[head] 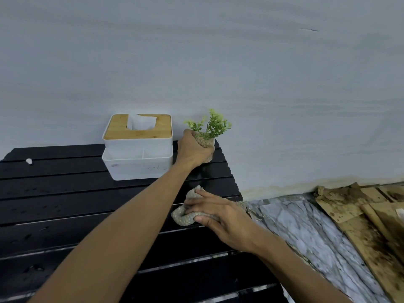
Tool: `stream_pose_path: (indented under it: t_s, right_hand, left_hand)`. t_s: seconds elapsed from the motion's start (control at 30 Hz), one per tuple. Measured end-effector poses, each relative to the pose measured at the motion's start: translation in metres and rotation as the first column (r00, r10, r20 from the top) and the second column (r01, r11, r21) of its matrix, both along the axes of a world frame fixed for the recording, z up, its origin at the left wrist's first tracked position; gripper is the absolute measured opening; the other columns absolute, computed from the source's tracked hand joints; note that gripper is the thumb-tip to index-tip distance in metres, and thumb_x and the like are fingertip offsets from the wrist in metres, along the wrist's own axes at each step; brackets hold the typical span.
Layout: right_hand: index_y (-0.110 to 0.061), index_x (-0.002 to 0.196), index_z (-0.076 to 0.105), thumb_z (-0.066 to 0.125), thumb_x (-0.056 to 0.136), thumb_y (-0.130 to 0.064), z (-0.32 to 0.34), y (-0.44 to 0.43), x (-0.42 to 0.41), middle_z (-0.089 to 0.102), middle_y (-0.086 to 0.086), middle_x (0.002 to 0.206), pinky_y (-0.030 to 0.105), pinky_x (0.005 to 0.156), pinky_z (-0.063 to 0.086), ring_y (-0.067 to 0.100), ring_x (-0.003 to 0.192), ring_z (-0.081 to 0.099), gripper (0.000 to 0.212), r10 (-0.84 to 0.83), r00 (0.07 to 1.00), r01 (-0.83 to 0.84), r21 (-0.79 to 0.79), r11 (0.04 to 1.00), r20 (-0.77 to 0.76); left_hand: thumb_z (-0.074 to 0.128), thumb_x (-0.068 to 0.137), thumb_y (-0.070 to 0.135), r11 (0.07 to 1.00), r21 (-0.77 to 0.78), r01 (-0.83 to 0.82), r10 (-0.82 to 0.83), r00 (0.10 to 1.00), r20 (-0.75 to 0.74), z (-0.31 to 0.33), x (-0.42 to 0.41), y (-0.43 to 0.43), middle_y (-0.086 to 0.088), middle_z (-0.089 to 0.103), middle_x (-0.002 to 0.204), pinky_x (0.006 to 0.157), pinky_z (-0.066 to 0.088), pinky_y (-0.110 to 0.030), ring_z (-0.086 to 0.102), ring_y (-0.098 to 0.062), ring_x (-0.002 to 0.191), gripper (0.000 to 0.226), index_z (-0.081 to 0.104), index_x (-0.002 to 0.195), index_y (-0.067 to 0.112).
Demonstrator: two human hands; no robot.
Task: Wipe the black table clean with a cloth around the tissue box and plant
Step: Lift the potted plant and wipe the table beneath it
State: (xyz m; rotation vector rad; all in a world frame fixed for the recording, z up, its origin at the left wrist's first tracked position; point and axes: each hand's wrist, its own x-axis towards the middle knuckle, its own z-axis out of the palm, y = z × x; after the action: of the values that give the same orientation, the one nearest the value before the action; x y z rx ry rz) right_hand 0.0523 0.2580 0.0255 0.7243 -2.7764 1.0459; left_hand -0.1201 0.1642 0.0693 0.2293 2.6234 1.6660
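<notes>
Closest to the lens, the left forearm is being stretched diagonally across the black counter (pixel 65 204). At its far end the left hand (pixel 192 149) is being wrapped round the little pot of the plant (pixel 209 125), fingers curled on it. The right hand (pixel 220 217) is being held nearer the camera, gripping the bunched cloth (pixel 183 218) with fingers over the top and thumb along the near side, and it's being pressed onto the slats by the counter's right edge.

So the plant is sitting beyond the cloth, toward the wall, in the far right corner just beside the tissue box (pixel 137 147). The left hand is the one on it, so the spot underneath is probably being freed up for the cloth. Slats are running left to right, which would suit strokes along them.

It can't be told whether the pot is being lifted or is resting on the counter, since its base is being hidden by the hand. Most of the cloth is being covered too.
</notes>
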Motion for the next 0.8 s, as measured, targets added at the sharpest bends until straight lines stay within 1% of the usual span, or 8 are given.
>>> stream_pose_path:
  t_s: [0.1,0.2,0.33,0.47,0.57,0.67,0.73,0.8]
  right_hand:
    - [-0.017,0.13,0.067,0.051,0.107,-0.031,-0.001,0.0,0.0,0.057,-0.005,0.147,0.03,0.124,0.026,-0.003,0.149,0.027,0.031,-0.002,1.0,0.002,-0.004,1.0,0.002]
    - [-0.017,0.13,0.067,0.051,0.107,-0.031,0.0,0.0,0.0,0.058,-0.005,0.146,0.028,0.124,0.026,-0.006,0.148,0.027,0.031,0.003,1.0,-0.003,-0.009,1.0,-0.005]
    - [-0.019,0.131,0.066,0.049,0.107,-0.034,0.0,0.001,0.0,0.056,-0.007,0.148,0.032,0.124,0.027,-0.001,0.15,0.026,0.033,0.005,1.0,-0.005,0.009,1.0,0.024]
    - [-0.021,0.132,0.066,0.049,0.107,-0.034,0.001,0.0,0.0,0.055,-0.009,0.149,0.033,0.124,0.028,-0.002,0.15,0.024,0.033,-0.004,0.999,0.003,0.016,1.0,0.043]
    - [-0.023,0.133,0.065,0.049,0.107,-0.035,0.001,0.001,0.0,0.054,-0.011,0.149,0.033,0.124,0.028,-0.002,0.151,0.023,0.033,-0.011,0.998,0.009,0.022,1.0,0.058]
    - [-0.026,0.133,0.065,0.05,0.107,-0.035,0.0,0.002,0.0,0.052,-0.015,0.15,0.033,0.124,0.029,-0.004,0.151,0.021,0.032,-0.022,0.996,0.019,0.035,0.999,0.081]
    - [-0.029,0.133,0.064,0.051,0.107,-0.034,-0.001,0.002,0.0,0.051,-0.019,0.15,0.036,0.123,0.03,-0.003,0.151,0.02,0.03,-0.031,0.995,0.028,0.032,0.999,0.095]
    - [-0.031,0.133,0.064,0.052,0.106,-0.033,-0.003,0.001,0.0,0.05,-0.022,0.149,0.037,0.123,0.031,-0.002,0.152,0.02,0.029,-0.035,0.995,0.033,0.026,0.999,0.093]
  left_hand:
    - [0.084,0.07,0.026,1.0,-0.011,0.007,-0.007,1.0,-0.008,-0.001,0.001,-0.001,-0.004,0.057,0.118,0.078,0.042,-0.025,0.053,-0.017,0.1,0.068,0.046,0.124,0.011]
    - [0.084,0.069,0.025,1.0,-0.003,0.01,-0.01,1.0,-0.007,-0.002,0.003,-0.001,-0.005,0.058,0.119,0.079,0.044,-0.025,0.056,-0.019,0.103,0.068,0.046,0.124,0.012]
    - [0.084,0.07,0.023,1.0,0.001,0.015,-0.015,1.0,-0.006,-0.002,0.007,-0.001,-0.005,0.058,0.118,0.076,0.044,-0.025,0.054,-0.017,0.098,0.067,0.045,0.123,0.011]
    - [0.085,0.069,0.024,1.0,-0.006,0.01,-0.01,1.0,0.002,0.0,0.01,-0.003,-0.007,0.057,0.122,0.076,0.043,-0.026,0.055,-0.018,0.1,0.07,0.044,0.125,0.011]
    - [0.085,0.069,0.027,1.0,-0.022,0.015,-0.015,1.0,0.007,0.004,0.016,-0.006,-0.007,0.054,0.129,0.082,0.044,-0.027,0.055,-0.021,0.11,0.079,0.04,0.133,0.012]
    - [0.083,0.073,0.031,0.996,-0.071,0.048,-0.047,0.999,0.01,0.016,0.034,-0.013,-0.004,0.05,0.136,0.09,0.042,-0.029,0.051,-0.023,0.121,0.086,0.034,0.141,0.014]
    - [0.081,0.076,0.032,0.994,-0.059,0.086,-0.088,0.996,-0.019,0.027,0.053,-0.024,-0.002,0.049,0.136,0.09,0.04,-0.027,0.049,-0.021,0.122,0.082,0.035,0.141,0.014]
    - [0.079,0.078,0.034,0.992,-0.031,0.124,-0.127,0.987,-0.103,0.036,0.073,-0.043,0.001,0.052,0.134,0.094,0.043,-0.026,0.051,-0.016,0.12,0.074,0.042,0.139,0.015]
